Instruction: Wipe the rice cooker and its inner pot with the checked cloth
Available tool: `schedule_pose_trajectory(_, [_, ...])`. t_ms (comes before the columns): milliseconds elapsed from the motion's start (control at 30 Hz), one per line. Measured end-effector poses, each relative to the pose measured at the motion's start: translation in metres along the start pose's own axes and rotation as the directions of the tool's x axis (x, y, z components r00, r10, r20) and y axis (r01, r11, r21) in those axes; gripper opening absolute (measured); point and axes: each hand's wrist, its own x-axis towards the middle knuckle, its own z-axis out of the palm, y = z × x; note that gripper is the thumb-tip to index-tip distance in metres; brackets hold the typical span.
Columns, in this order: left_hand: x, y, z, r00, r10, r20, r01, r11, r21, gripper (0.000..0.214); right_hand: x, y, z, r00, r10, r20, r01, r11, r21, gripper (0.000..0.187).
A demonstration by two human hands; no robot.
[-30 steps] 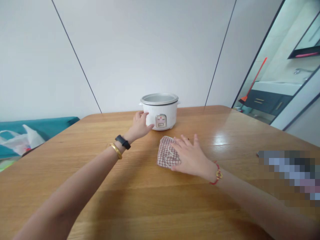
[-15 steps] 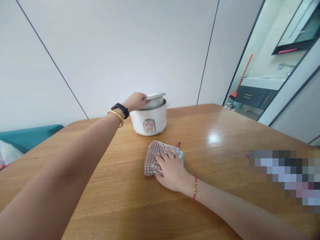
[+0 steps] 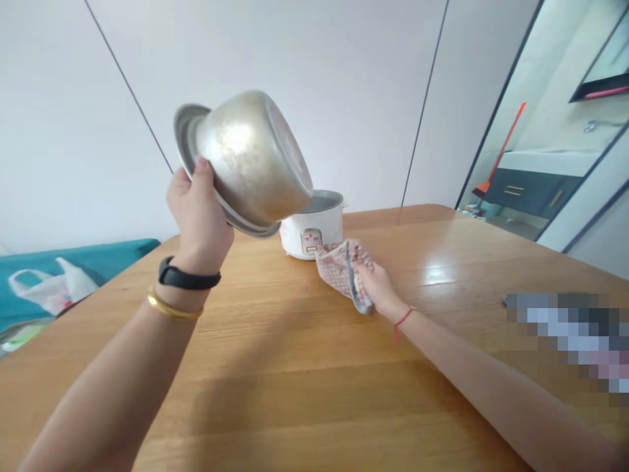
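Observation:
A metal inner pot (image 3: 246,157) is tipped on its side in the air, its base facing right. My left hand (image 3: 199,210) grips it by the wide rim, thumb on the outer side. Behind and below it, the white rice cooker (image 3: 314,226) stands on the table with its top uncovered, partly hidden by the pot. My right hand (image 3: 376,282) is closed around a checked cloth (image 3: 339,265), which is bunched and lifted at one side in front of the cooker.
Both arms reach over a wooden table (image 3: 295,380). A pixelated object (image 3: 570,328) lies at its right side. On a teal seat (image 3: 132,252) at the left rests a white plastic bag (image 3: 54,288). A pale wall (image 3: 334,78) stands behind.
My left hand has raised the inner pot out of the rice cooker, moved it left and tilted it. My right hand lay flat on the cloth before and now grasps it, shifted forward.

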Motion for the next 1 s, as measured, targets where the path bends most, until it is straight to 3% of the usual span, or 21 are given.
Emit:
schedule_pose_trajectory(100, [-0.046, 0.018, -0.042, 0.979, -0.199, -0.04, 0.188, 0.962, -0.196, 0.02, 0.012, -0.02, -0.012, 0.987, 0.106, -0.123, -0.066, 0.954, 0.291, 0.033])
schedule_pose_trajectory(233, [-0.093, 0.02, -0.077, 0.915, -0.395, -0.08, 0.373, 0.905, -0.203, 0.025, 0.002, -0.067, -0.027, 0.992, 0.118, 0.052, -0.127, 0.815, 0.565, 0.028])
schedule_pose_trajectory(300, [-0.109, 0.017, -0.084, 0.914, -0.401, -0.064, 0.393, 0.913, -0.11, 0.026, -0.015, -0.092, -0.027, 0.998, 0.035, 0.052, -0.058, 0.822, 0.566, 0.031])
schedule_pose_trajectory(367, [-0.122, 0.013, -0.084, 0.931, -0.365, 0.003, 0.365, 0.93, 0.042, 0.024, -0.041, -0.114, -0.019, 0.992, -0.127, -0.017, 0.121, 0.887, 0.445, 0.036])
schedule_pose_trajectory(433, [-0.135, 0.012, -0.078, 0.942, -0.329, 0.067, 0.314, 0.933, 0.177, 0.022, -0.075, -0.129, -0.003, 0.93, -0.363, 0.052, 0.343, 0.912, 0.224, 0.043])
schedule_pose_trajectory(500, [-0.147, 0.014, -0.07, 0.947, -0.305, 0.097, 0.282, 0.939, 0.197, 0.017, -0.108, -0.136, 0.017, 0.797, -0.558, 0.231, 0.581, 0.813, -0.039, 0.052])
schedule_pose_trajectory(567, [-0.158, 0.019, -0.064, 0.948, -0.291, 0.131, 0.271, 0.951, 0.152, 0.012, -0.128, -0.139, 0.037, 0.704, -0.622, 0.343, 0.71, 0.641, -0.293, 0.061])
schedule_pose_trajectory(600, [-0.163, 0.021, -0.063, 0.949, -0.277, 0.154, 0.254, 0.955, 0.151, 0.012, -0.13, -0.141, 0.045, 0.696, -0.626, 0.351, 0.716, 0.572, -0.399, 0.063])
schedule_pose_trajectory(667, [-0.169, 0.027, -0.063, 0.948, -0.241, 0.206, 0.19, 0.952, 0.24, 0.009, -0.119, -0.148, 0.054, 0.728, -0.605, 0.323, 0.672, 0.534, -0.513, 0.062])
schedule_pose_trajectory(800, [-0.172, 0.038, -0.073, 0.941, -0.187, 0.281, 0.058, 0.91, 0.412, 0.022, -0.088, -0.16, 0.052, 0.752, -0.571, 0.329, 0.658, 0.634, -0.407, 0.057])
schedule_pose_trajectory(867, [-0.171, 0.04, -0.077, 0.941, -0.173, 0.292, 0.046, 0.917, 0.396, 0.018, -0.099, -0.154, 0.05, 0.744, -0.61, 0.274, 0.663, 0.623, -0.416, 0.057])
schedule_pose_trajectory(933, [-0.17, 0.041, -0.079, 0.942, -0.158, 0.297, 0.055, 0.943, 0.328, 0.004, -0.128, -0.142, 0.051, 0.731, -0.648, 0.215, 0.648, 0.56, -0.516, 0.057])
schedule_pose_trajectory(1000, [-0.171, 0.042, -0.081, 0.935, -0.156, 0.318, 0.076, 0.965, 0.249, 0.01, -0.159, -0.133, 0.053, 0.722, -0.652, 0.233, 0.637, 0.494, -0.592, 0.062])
